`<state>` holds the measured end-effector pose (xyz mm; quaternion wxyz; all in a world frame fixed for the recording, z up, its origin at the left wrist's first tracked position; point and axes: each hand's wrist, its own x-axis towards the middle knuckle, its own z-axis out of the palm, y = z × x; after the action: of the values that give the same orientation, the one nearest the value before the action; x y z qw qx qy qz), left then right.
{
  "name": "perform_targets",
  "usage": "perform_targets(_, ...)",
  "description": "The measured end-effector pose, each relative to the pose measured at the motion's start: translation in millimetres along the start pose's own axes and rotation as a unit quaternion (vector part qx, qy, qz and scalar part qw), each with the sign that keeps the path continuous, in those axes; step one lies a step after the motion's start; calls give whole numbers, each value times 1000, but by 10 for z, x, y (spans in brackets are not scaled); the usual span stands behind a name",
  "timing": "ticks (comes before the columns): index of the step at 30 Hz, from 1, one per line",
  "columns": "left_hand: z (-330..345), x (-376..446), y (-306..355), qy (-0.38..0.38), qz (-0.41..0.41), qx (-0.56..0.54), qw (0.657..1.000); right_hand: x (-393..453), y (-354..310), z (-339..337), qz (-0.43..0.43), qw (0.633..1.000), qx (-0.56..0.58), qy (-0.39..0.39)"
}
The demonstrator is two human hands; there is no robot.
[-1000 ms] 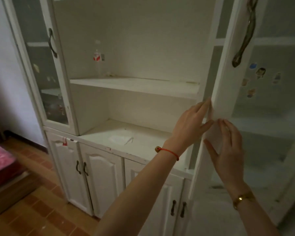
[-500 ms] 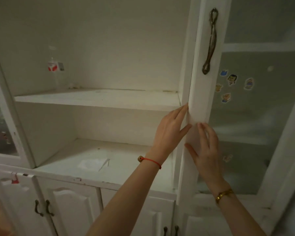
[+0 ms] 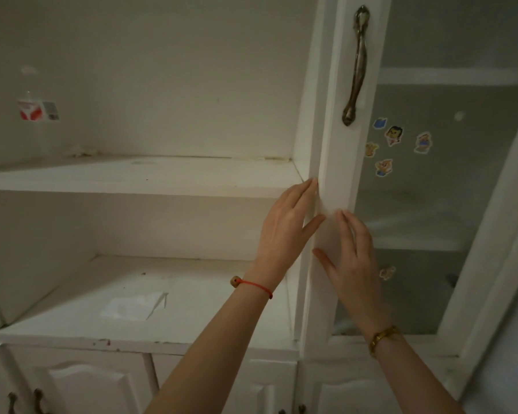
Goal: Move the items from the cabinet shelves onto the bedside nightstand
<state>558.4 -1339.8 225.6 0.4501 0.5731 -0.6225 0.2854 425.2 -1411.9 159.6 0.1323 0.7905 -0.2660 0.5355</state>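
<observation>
A white cabinet fills the head view. Its right glass door (image 3: 338,144) has a dark metal handle (image 3: 356,64) and stands nearly flush with the cabinet frame. My left hand (image 3: 284,225) lies flat with straight fingers along the door's left edge. My right hand (image 3: 352,258) presses flat against the door's white frame just below. A clear plastic bottle with a red label (image 3: 35,115) stands at the back left of the upper shelf (image 3: 150,180). A thin clear plastic sheet (image 3: 132,306) lies on the lower shelf (image 3: 72,327).
Cartoon stickers (image 3: 393,135) dot the glass of the right door. Small crumpled scraps (image 3: 78,150) sit at the back of the upper shelf. Lower cupboard doors with dark handles (image 3: 24,401) run along the bottom.
The right door has swung in toward the cabinet under both flat hands. The view has moved closer and to the right, and the left glass door has left the frame.
</observation>
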Motion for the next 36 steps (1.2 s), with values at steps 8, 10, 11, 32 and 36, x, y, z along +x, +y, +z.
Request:
perform_targets(8, 21, 12, -28, 8, -4, -10, 1000, 25, 19, 42, -2, 1000, 11, 11)
perform_targets(10, 17, 19, -40, 9, -9, -18, 1000, 25, 30, 57, -6, 1000, 7, 12)
perform_targets(11, 13, 21, -46, 10, -11, -20, 1000, 23, 36, 65, -7, 1000, 3, 12)
perform_targets(32, 133, 93, -68, 25, -28, 1, 999, 131, 27, 155, 4, 1000, -9, 4)
perform_targets(36, 95, 21, -51, 23, -22, -6, 999, 95, 34, -25, -12, 999, 21, -34)
